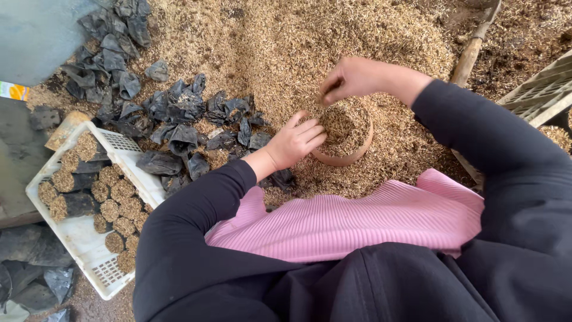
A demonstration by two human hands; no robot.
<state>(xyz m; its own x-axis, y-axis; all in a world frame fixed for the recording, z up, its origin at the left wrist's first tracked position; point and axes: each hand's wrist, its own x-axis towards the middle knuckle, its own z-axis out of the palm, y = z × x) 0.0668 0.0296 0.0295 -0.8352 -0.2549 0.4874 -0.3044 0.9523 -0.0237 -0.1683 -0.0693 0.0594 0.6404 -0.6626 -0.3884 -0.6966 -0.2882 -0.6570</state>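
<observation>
Husk-covered floor, filling station: loose, dry, fibrous husk heap (pixel 286 48) under both hands.
Left hand (pixel 295 142), fingers together, steadies the round tan pot (pixel 348 156), brim-full; right hand (pixel 351 77) pinches husk above it. Beyond the left hand: limp black bags (pixel 179 107) unfilled; white crate (pixel 119 149) partly packed.

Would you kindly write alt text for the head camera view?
Two bare hands, left hand and right hand, press rice husks into a round brown pot on a husk heap. Empty black grow bags lie scattered beside a white crate of husk-filled bags.
</observation>
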